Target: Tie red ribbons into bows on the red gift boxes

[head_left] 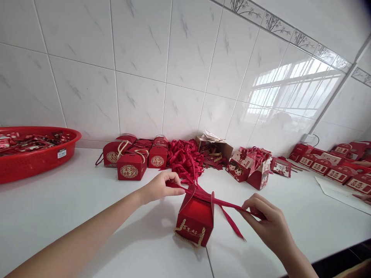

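A: Where's the box?

B: The box (197, 215) stands on the table (136, 243) between the two sets of fingers, just beside the left fingertips and farther from the right ones.

A: And the fingers?

B: Left hand (162, 188): thumb and fingers closed on the ribbon (227, 203). Right hand (269, 219): pinching it too, on the other side. It crosses the box's top between them and looks drawn fairly straight.

A: What could go wrong?

B: Uneven pull, I'd say. If one hand tugs harder, the box could slide or tip toward it, since neither hand braces it. Too much pull could also crease the upright flaps, which look like thin card.

A: Could it slip?

B: It looks smooth, so a loose pinch might let it go slack. There's also a loose tail (232, 224) hanging left of the right fingers, which could get caught in a loop.

A: Anything beyond the fingers?

B: A tangled heap (185, 156), past the left fingertips. A strand runs from behind the box toward it; I can't tell whether it's joined. If so, pulling could drag the heap along.
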### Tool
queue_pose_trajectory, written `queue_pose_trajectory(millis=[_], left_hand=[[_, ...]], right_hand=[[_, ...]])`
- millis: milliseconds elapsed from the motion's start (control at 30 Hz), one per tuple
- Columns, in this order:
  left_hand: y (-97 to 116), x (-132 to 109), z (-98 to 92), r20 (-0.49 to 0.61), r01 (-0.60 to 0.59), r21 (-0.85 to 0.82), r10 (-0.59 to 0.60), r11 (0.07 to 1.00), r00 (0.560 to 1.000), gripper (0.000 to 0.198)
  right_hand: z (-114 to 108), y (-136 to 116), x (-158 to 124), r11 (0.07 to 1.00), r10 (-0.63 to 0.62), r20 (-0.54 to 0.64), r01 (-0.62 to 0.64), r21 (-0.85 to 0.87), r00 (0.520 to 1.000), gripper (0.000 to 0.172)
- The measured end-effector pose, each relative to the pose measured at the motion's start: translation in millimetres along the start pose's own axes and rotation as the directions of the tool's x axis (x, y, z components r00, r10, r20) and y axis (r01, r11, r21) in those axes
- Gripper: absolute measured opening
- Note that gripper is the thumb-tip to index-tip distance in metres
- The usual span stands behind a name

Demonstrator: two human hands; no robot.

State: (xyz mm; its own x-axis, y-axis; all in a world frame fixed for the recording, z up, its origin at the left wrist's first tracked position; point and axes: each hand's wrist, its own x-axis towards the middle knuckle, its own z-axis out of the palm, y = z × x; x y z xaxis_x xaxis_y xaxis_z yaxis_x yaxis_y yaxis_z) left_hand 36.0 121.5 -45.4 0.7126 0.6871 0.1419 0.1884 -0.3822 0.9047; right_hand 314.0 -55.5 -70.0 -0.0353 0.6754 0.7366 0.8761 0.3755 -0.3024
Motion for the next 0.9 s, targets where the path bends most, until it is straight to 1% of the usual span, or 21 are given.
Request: queue_pose_trajectory(millis=[100,200,367,500,600,733,800,867,900], left_hand=[[3.4,-1.1,0.7,0.060,0.066,-0.017,-0.065,0.998,0.996,0.042],[3.1,-1.6,2.0,0.080,0.148,-0.013,-0.146,0.989,0.986,0.046],[-4.5,-1.3,4.2,0.117,0.248,0.016,-0.249,0.969,0.961,0.047],[-11.8,-0.4,5.2,0.177,0.327,0.035,-0.328,0.944,0.928,0.051],[-15.4,1.2,5.6,0.225,0.365,0.032,-0.362,0.930,0.904,0.052],[-18.8,3.7,8.9,0.263,0.364,-0.017,-0.347,0.931,0.900,0.051],[-21.0,4.0,12.1,0.270,0.365,-0.041,-0.342,0.930,0.900,0.052],[-22.7,2.8,15.8,0.270,0.372,-0.055,-0.344,0.927,0.899,0.053],[-22.9,1.4,17.7,0.266,0.374,-0.060,-0.346,0.925,0.900,0.053]], right_hand=[[4.3,1.2,-3.6,0.998,-0.068,-0.037,0.067,-0.021,0.997,0.019],[10.7,4.5,-9.4,0.997,-0.076,0.006,0.076,-0.022,0.997,0.025],[26.1,16.8,-24.9,1.000,-0.023,0.139,0.023,0.004,0.990,0.029],[42.1,27.3,-43.7,0.999,0.038,0.252,-0.043,0.014,0.967,0.028],[51.1,30.0,-55.6,0.995,0.079,0.292,-0.094,0.039,0.953,0.028],[55.4,27.4,-60.8,0.972,0.165,0.300,-0.207,0.111,0.939,0.035],[55.2,26.7,-60.1,0.952,0.223,0.279,-0.270,0.142,0.934,0.037],[54.3,27.2,-58.9,0.934,0.274,0.215,-0.313,0.173,0.937,0.031],[53.6,27.7,-58.4,0.930,0.286,0.178,-0.317,0.185,0.942,0.024]])
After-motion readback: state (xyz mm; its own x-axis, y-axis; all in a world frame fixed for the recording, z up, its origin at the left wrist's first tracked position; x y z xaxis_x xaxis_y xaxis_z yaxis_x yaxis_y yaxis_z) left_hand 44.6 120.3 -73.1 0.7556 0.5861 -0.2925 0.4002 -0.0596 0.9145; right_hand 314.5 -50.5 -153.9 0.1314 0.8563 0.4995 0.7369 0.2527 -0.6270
